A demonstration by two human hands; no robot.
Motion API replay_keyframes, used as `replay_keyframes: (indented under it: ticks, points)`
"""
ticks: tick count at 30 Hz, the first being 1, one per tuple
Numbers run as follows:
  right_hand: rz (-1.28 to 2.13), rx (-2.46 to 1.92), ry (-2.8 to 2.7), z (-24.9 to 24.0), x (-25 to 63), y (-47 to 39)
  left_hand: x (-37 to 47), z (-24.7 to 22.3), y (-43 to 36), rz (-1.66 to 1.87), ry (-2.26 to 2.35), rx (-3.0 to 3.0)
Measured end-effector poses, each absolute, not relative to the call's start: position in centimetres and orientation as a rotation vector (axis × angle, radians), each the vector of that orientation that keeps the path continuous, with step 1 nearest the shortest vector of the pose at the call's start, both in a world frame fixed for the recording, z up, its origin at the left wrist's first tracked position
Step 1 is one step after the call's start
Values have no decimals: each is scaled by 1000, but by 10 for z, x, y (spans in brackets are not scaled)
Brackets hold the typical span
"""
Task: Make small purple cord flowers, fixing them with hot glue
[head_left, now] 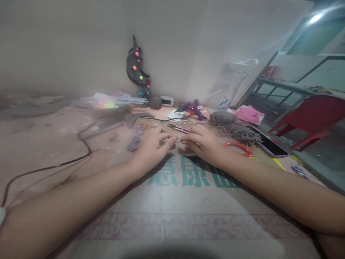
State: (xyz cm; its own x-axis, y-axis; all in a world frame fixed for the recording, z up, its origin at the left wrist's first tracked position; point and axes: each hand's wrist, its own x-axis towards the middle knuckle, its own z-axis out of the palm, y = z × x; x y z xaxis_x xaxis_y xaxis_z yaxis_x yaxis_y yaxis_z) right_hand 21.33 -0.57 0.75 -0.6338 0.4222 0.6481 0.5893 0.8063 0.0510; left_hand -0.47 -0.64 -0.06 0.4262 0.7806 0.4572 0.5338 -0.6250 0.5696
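My left hand [155,145] is over the middle of the table, its fingers bent and close together; what they hold, if anything, is too small to name. Facing it, my right hand [201,142] has its thumb and fingers pinched together, with a thin pale bit near the fingertips that I cannot make out. Small scissors or snips [178,128] lie just beyond and between the hands. A small tangle of grey-purple yarn [134,144] rests left of my left hand. Orange scissor handles [239,148] show beside my right wrist.
Grey yarn [234,127], a phone [269,144] and pink cloth [250,114] lie at right. A blue glue gun [192,109] and a clear jug [229,88] stand behind. A decorated crescent [134,66] hangs on the wall. A black cable [67,162] crosses the left side; a red chair [318,115] stands beyond.
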Motion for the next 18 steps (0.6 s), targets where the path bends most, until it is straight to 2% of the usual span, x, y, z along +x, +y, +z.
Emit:
replay_keyframes:
  ticks: [7,18]
  points:
    - [-449,-684,-2374,10,210,-9,-3,-1,-10,893,1057,2448]
    - [-512,-679,-2415,8,206,-11,-2,3,-9,910,954,2360]
